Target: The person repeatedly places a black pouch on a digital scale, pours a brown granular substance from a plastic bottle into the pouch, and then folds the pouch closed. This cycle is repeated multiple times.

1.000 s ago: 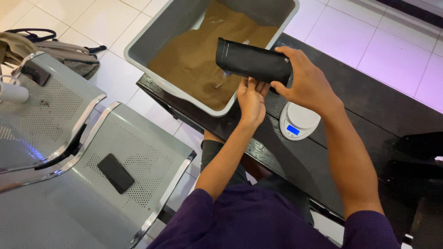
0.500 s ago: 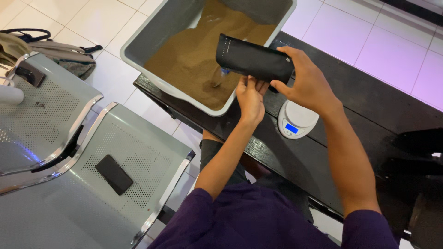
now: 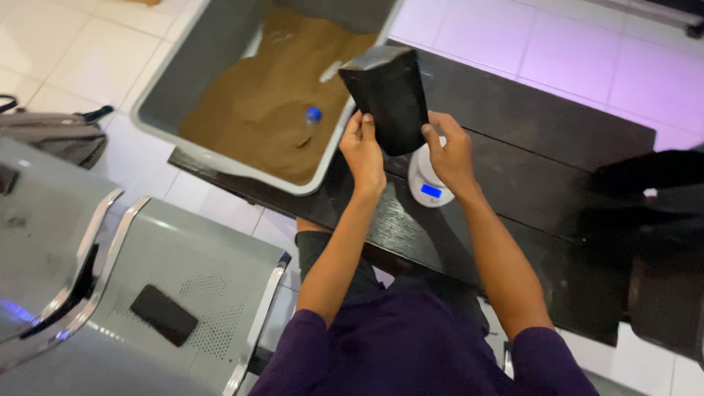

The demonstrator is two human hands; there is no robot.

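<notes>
Dark wooden table: I grip an upright black pouch with my left hand and right hand above the small white scale, steadying it.

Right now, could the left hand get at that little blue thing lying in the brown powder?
Probably yes. The left hand holds the black pouch's lower edge beside the grey tub's rim, and the blue thing lies just past that rim on open powder. Nothing blocks it, but the hand must release the pouch first.
</notes>
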